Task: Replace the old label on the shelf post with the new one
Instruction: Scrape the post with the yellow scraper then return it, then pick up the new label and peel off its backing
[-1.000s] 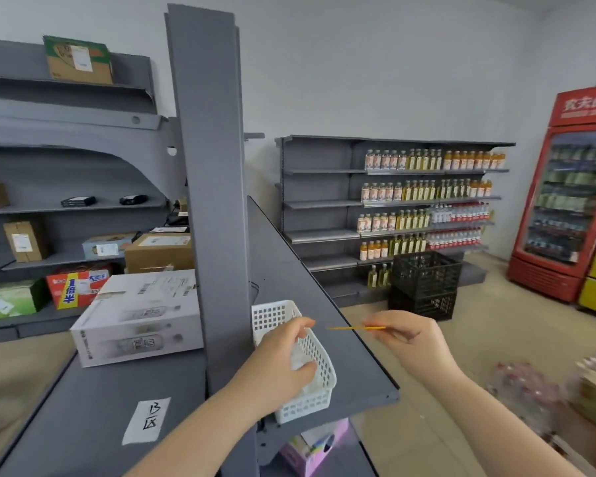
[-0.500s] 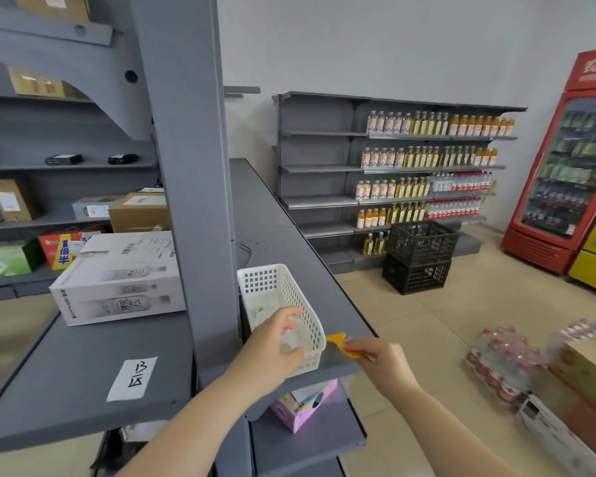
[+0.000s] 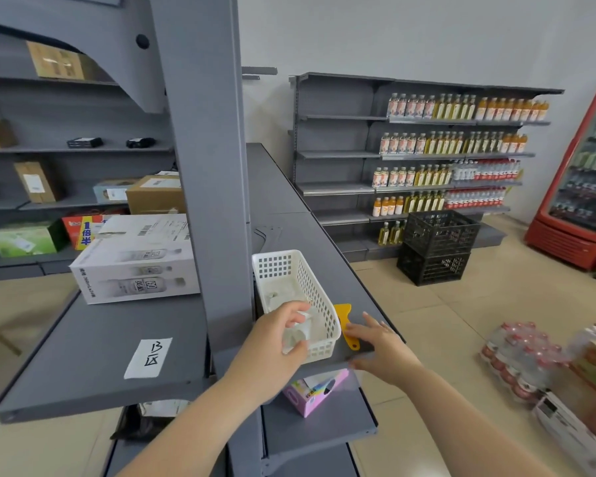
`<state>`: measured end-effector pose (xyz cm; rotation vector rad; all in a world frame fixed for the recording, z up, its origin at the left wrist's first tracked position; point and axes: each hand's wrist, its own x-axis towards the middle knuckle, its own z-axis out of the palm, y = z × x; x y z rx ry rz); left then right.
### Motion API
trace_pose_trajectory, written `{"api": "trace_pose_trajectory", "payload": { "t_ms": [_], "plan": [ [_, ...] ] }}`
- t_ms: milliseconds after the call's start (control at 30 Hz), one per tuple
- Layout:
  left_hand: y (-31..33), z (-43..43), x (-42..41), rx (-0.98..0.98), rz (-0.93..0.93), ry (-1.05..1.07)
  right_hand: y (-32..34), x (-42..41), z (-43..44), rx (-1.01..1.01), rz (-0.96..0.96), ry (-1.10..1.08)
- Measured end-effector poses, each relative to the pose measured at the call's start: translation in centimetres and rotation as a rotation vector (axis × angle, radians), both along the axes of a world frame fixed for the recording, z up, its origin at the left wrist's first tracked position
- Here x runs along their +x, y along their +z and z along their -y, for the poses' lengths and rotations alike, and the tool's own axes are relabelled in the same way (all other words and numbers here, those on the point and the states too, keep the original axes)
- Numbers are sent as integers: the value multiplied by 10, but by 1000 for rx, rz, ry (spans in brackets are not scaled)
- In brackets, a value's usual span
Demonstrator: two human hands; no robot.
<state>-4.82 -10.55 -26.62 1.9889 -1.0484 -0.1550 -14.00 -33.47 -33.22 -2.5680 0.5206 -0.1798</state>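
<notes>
Label paper (image 3: 298, 330), white and partly curled, sits in the left hand (image 3: 276, 346), pinched between thumb and fingers over the near end of the white mesh basket (image 3: 296, 297); whether it is the old or new label cannot be told. Left of that hand, touching the basket's side, rises the grey shelf post (image 3: 203, 166), its long axis vertical; no label shows on its visible face. The left hand is the nearer to the post. Right of the basket, the yellow scraper (image 3: 346, 323) lies flat on the shelf (image 3: 307, 235), handle toward the person. The right hand (image 3: 381, 349) hovers spread and empty, fingertips at the scraper.
</notes>
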Motion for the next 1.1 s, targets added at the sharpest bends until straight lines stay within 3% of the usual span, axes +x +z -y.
{"api": "trace_pose_trajectory", "payload": {
  "t_ms": [167, 500, 767, 1100],
  "plan": [
    [5, -10, -1, -19, -21, -10, 10, -9, -7, 272, 272, -139],
    [6, -36, -10, -48, -16, -8, 81, -24, -69, 294, 377, 89],
    [18, -97, -3, -129, 0, 166, 91, 11, -137, 414, 373, 311],
    [-18, -198, 44, -185, -179, 544, 47, 82, -232, 473, 256, 476]
  ]
}}
